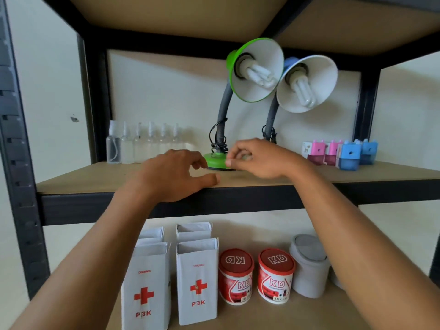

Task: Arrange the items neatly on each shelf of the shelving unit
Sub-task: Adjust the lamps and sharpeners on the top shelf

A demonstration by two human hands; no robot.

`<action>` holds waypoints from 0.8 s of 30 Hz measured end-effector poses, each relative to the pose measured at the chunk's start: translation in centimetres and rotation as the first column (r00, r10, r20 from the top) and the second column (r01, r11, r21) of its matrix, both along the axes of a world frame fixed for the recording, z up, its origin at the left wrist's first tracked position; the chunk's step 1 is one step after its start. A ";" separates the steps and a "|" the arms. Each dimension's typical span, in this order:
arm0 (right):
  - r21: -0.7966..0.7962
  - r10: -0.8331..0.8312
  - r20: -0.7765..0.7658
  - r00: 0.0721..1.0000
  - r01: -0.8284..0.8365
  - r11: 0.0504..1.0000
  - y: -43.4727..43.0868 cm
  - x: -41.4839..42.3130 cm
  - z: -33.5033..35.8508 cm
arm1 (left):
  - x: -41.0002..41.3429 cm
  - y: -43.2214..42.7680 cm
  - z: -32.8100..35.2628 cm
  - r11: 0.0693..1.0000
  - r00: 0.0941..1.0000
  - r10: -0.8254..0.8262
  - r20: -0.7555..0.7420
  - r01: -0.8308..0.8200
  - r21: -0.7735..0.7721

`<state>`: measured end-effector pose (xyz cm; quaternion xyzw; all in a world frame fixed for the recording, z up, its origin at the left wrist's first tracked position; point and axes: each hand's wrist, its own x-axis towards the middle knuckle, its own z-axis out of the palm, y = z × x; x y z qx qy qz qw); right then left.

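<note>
Green lamp (256,75) stands in the middle of the shelf (95,177), with a blue lamp (307,84) just beside it. Left hand (176,175) is at the left side of the green base (215,160), fingers loosely open and holding nothing, thumb near the shelf's front edge. Right hand (259,158) is at the right side of the base with fingers curled; whether they grip it I cannot tell. Bottles (142,144) stand in a row further left.

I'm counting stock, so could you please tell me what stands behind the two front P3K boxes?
More white boxes stand behind the front P3K boxes; only their tops show. Their faces are covered, so any labels are unseen.
</note>
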<state>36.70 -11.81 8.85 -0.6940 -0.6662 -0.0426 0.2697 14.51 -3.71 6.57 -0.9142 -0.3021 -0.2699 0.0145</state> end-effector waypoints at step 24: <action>0.537 -0.365 0.286 0.886 0.168 0.827 -5.1 2.8 -7.3 | 16.3 7.4 2.9 0.998 0.837 0.006 -0.547 -0.037 -0.046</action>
